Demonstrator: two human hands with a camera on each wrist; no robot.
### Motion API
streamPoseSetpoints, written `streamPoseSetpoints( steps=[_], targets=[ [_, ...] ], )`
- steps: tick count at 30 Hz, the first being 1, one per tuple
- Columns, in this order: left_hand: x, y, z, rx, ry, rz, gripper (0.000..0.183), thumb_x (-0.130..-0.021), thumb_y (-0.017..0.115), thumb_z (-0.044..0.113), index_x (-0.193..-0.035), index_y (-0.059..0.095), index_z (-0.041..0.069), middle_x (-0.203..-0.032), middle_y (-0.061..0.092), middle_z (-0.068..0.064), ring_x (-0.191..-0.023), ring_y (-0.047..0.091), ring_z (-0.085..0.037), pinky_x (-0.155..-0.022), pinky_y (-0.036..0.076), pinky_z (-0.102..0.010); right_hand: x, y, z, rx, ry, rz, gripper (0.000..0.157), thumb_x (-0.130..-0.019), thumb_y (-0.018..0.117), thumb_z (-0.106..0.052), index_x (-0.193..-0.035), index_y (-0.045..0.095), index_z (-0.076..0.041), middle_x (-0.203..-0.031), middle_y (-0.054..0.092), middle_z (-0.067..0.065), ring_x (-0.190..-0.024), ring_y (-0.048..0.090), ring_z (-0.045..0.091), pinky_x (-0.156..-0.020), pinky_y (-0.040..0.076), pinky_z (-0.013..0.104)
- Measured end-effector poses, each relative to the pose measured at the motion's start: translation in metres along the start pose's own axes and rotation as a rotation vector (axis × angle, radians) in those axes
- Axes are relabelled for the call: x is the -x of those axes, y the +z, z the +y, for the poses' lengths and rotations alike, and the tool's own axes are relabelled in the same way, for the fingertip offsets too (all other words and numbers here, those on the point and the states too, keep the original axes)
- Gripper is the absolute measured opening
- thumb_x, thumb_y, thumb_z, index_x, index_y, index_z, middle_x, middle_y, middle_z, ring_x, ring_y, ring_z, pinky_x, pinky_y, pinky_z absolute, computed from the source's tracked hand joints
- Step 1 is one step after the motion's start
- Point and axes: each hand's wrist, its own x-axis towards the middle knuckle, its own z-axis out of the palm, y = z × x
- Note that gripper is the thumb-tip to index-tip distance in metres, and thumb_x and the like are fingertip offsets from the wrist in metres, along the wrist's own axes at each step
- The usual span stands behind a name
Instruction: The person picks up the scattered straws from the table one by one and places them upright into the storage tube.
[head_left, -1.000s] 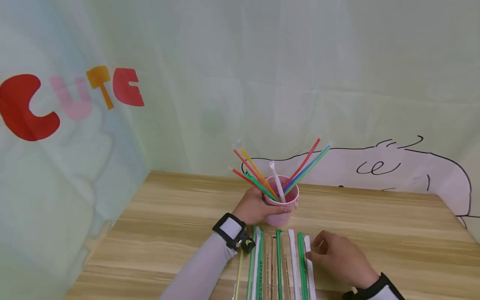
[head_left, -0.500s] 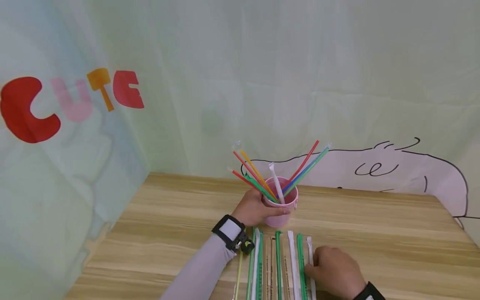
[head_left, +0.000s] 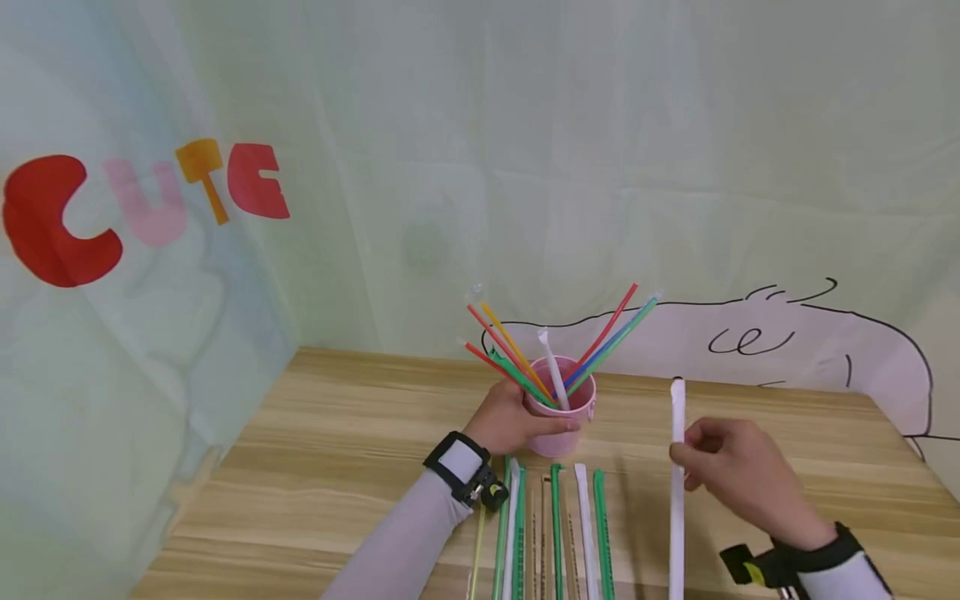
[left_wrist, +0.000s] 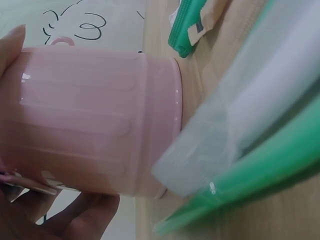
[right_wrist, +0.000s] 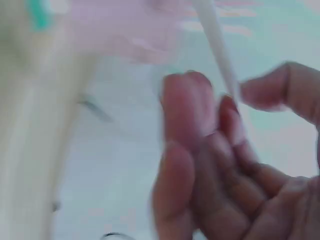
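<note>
A pink bucket (head_left: 553, 440) stands on the wooden table, and my left hand (head_left: 508, 422) grips its side with the thumb across the front. Red, orange, green, blue and white straws (head_left: 517, 346) fan out above its rim. Between thumb and fingertips my right hand (head_left: 742, 471) pinches a white paper-wrapped straw (head_left: 677, 521), held upright to the right of the bucket. In the right wrist view that pale straw (right_wrist: 216, 45) runs between the thumb and fingers, blurred. The bucket wall (left_wrist: 85, 110) fills much of the left wrist view, fingers wrapped beneath it.
In front of the bucket lies a row of wrapped straws (head_left: 557, 533), green, white, brown and yellow, side by side on the table (head_left: 337, 433). A printed cloth backdrop (head_left: 420, 183) rises behind the table's far edge and along its left side.
My right hand has taken the white straw from the right end of the row and lifted it up and to the right. The left hand has stayed on the bucket.
</note>
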Motion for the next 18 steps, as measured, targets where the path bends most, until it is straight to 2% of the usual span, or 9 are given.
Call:
streamPoseSetpoints(
  steps=[4, 6, 8, 11, 14, 18],
  targets=[
    [-0.007, 0.001, -0.018, -0.026, -0.021, 0.007, 0.072, -0.068, 0.086, 0.044, -0.132, 0.053, 0.034, -0.120, 0.061, 0.014, -0.108, 0.052, -0.005, -0.094, 0.049, -0.044, -0.010, -0.033, -0.018, -0.234, -0.195, 0.174, 0.019, -0.095, 0.061, -0.012, -0.102, 0.058, 0.005, -0.080, 0.071, 0.006, -0.068, 0.067, 0.021, -0.057, 0.057, 0.026],
    [-0.008, 0.001, -0.020, -0.035, -0.029, 0.009, 0.074, -0.067, 0.085, 0.048, -0.132, 0.053, 0.035, -0.119, 0.060, 0.015, -0.107, 0.052, -0.004, -0.094, 0.048, -0.042, -0.015, -0.041, -0.027, -0.300, -0.280, 0.288, 0.017, -0.094, 0.062, -0.010, -0.103, 0.057, 0.004, -0.083, 0.072, 0.002, -0.070, 0.068, 0.021, -0.058, 0.058, 0.023],
    [-0.008, 0.001, -0.022, -0.036, -0.026, 0.009, 0.075, -0.066, 0.085, 0.050, -0.132, 0.052, 0.034, -0.119, 0.060, 0.015, -0.107, 0.052, -0.004, -0.094, 0.048, -0.041, -0.022, -0.045, -0.036, -0.333, -0.338, 0.397, 0.017, -0.093, 0.064, -0.009, -0.103, 0.058, 0.003, -0.085, 0.072, -0.001, -0.070, 0.068, 0.022, -0.059, 0.058, 0.022],
    [-0.009, 0.000, -0.021, -0.032, -0.023, 0.007, 0.075, -0.066, 0.085, 0.049, -0.132, 0.053, 0.033, -0.118, 0.061, 0.015, -0.107, 0.052, -0.004, -0.094, 0.048, -0.041, -0.032, -0.041, -0.045, -0.330, -0.376, 0.517, 0.019, -0.091, 0.066, -0.012, -0.105, 0.060, 0.000, -0.089, 0.072, -0.003, -0.073, 0.068, 0.020, -0.061, 0.058, 0.022],
    [-0.008, 0.000, -0.021, -0.022, -0.024, 0.007, 0.075, -0.066, 0.086, 0.048, -0.131, 0.053, 0.033, -0.117, 0.061, 0.016, -0.106, 0.053, -0.004, -0.094, 0.048, -0.041, -0.045, -0.031, -0.048, -0.336, -0.413, 0.557, 0.021, -0.091, 0.066, -0.013, -0.106, 0.061, 0.001, -0.091, 0.072, 0.003, -0.073, 0.068, 0.020, -0.062, 0.057, 0.021],
    [-0.008, 0.002, -0.021, -0.005, -0.024, 0.002, 0.073, -0.066, 0.086, 0.047, -0.130, 0.055, 0.033, -0.115, 0.062, 0.016, -0.105, 0.054, -0.004, -0.095, 0.047, -0.043, -0.059, -0.012, -0.045, -0.251, -0.400, 0.545, 0.021, -0.092, 0.066, -0.019, -0.101, 0.061, -0.001, -0.088, 0.071, 0.011, -0.070, 0.068, 0.015, -0.062, 0.055, 0.014]
  ],
)
